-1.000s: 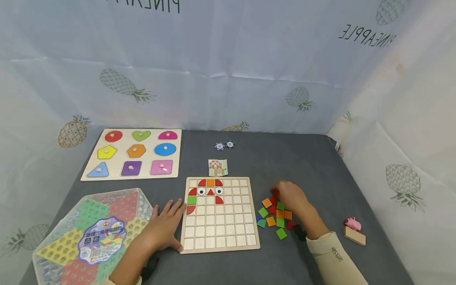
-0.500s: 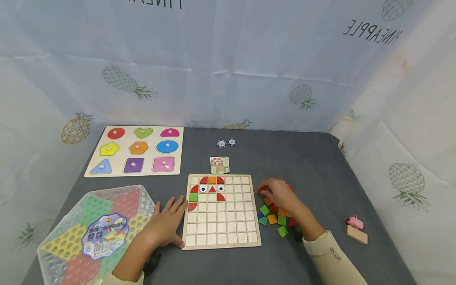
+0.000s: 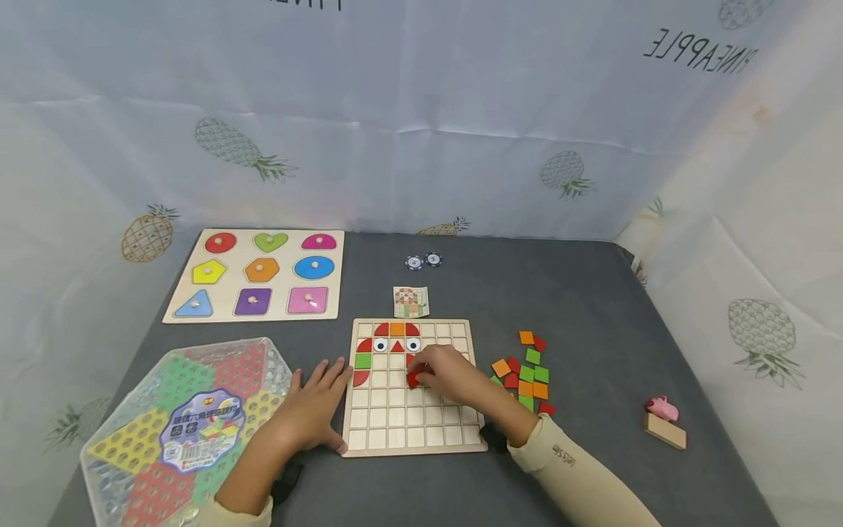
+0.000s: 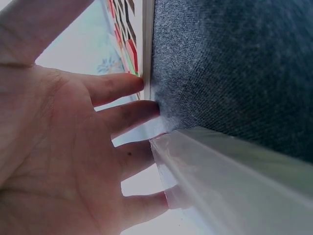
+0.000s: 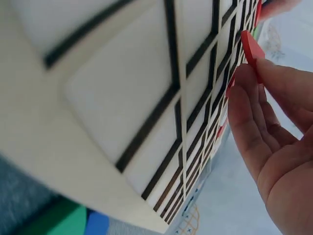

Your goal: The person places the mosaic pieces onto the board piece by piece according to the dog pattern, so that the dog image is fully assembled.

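A wooden grid board [image 3: 415, 452] lies mid-table in the head view. Along its upper left sit red, orange and green tiles and two eye tiles. Over the board's middle, my right hand [image 3: 451, 375] pinches a red tile [image 5: 252, 49] between thumb and fingers, held tilted at the grid in the right wrist view. The tile's exact shape is partly hidden by the fingers. My left hand [image 3: 308, 410] lies with fingers spread at the board's left edge. In the left wrist view, its fingers reach the board's side [image 4: 147, 49] and the wall of a clear plastic box [image 4: 210, 171].
Loose red, orange and green tiles [image 3: 527, 372] lie right of the board. A picture card [image 3: 411, 301] and two poker chips [image 3: 424, 261] are behind it. A knobbed shape puzzle [image 3: 283, 263] stands back left. A pink pig [image 3: 662, 408] and wooden block [image 3: 665, 430] sit far right.
My right hand has moved left from the loose tiles to the board, bringing a red tile with it. The left hand stays at the board's edge. The head view has shifted slightly.
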Tool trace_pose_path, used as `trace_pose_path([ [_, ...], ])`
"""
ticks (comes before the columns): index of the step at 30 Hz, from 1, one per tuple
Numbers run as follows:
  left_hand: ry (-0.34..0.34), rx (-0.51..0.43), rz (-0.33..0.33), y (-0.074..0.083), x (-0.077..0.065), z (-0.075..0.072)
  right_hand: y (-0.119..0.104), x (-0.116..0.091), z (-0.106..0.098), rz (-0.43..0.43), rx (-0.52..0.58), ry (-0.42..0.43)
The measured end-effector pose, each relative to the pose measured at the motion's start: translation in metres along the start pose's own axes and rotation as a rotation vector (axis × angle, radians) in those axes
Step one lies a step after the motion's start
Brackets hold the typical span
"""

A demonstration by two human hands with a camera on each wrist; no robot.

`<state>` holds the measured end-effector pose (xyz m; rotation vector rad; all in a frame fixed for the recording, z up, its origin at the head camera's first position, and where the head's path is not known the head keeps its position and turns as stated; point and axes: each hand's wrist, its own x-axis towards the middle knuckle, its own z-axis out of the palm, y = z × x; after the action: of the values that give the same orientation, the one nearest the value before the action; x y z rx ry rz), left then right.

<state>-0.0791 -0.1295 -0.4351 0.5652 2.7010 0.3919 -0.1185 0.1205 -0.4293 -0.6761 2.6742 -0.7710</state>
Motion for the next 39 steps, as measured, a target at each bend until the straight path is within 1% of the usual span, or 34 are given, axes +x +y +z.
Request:
trace_pose_path([
  [4,-0.005,0.004,-0.006,0.0008,0.0006,-0.0008,-0.0017,0.0015,0.0018,0.007,-0.033,0.022],
  [9,-0.001,0.010,-0.004,0.0013,0.0009,-0.0017,-0.0006,0.0011,0.0016,0.003,-0.009,0.027],
  [12,0.002,0.011,-0.003,0.0016,0.0010,-0.0020,0.0023,0.0007,0.0015,0.026,0.000,0.023],
  [16,-0.001,0.009,-0.005,0.0015,0.0011,-0.0019,0.0060,0.0004,0.0006,0.061,0.002,0.040],
  [21,-0.013,0.008,-0.008,0.0013,0.0012,-0.0009,0.0065,0.0003,0.0012,0.074,0.011,0.039],
  [24,-0.019,0.010,-0.009,0.0012,0.0014,-0.0004,0.0057,0.0008,0.0039,0.071,-0.022,0.039],
  [30,-0.021,0.004,-0.017,0.0015,0.0017,-0.0002,0.0010,-0.0002,0.0068,0.036,-0.133,0.065],
  [35,-0.018,-0.004,-0.014,0.0026,0.0008,-0.0015,-0.0015,-0.0013,0.0073,-0.002,-0.176,0.079],
  [39,-0.019,-0.001,-0.013,0.0025,0.0008,-0.0018,-0.0009,-0.0008,0.0090,-0.011,-0.207,0.075],
])
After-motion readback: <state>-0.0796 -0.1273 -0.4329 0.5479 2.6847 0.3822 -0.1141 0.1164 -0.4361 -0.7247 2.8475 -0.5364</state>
